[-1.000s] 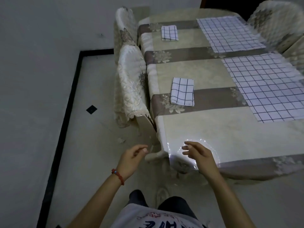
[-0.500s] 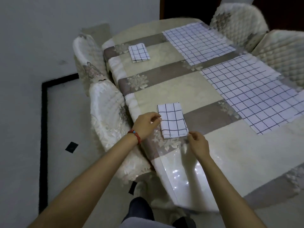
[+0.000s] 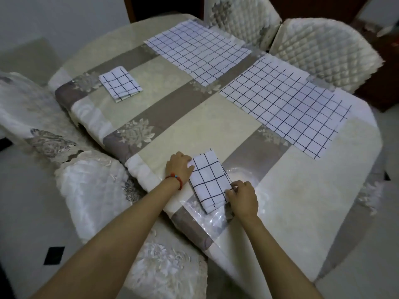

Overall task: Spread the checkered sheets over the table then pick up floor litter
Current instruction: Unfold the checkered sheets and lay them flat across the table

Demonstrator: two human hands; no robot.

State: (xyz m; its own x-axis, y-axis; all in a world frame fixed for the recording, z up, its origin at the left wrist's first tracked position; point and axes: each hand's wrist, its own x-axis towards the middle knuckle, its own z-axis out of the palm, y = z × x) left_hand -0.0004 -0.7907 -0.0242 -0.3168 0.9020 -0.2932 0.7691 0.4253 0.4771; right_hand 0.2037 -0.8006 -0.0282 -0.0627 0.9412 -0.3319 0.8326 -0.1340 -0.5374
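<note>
A folded white sheet with a black grid, the near folded sheet, lies on the table close to its near left edge. My left hand pinches its far left corner. My right hand pinches its near right edge. A second folded checkered sheet rests further back on the left. Two checkered sheets lie spread flat on the right half: one at the far end, one nearer.
Covered chairs stand around the table: two with lace covers on the left, two quilted ones at the far right. The tiled floor with a black inlay square lies to the left.
My view and body came closer to the table. Both hands went from hovering near the table's end to the near folded sheet, then closed on its corner and edge.
</note>
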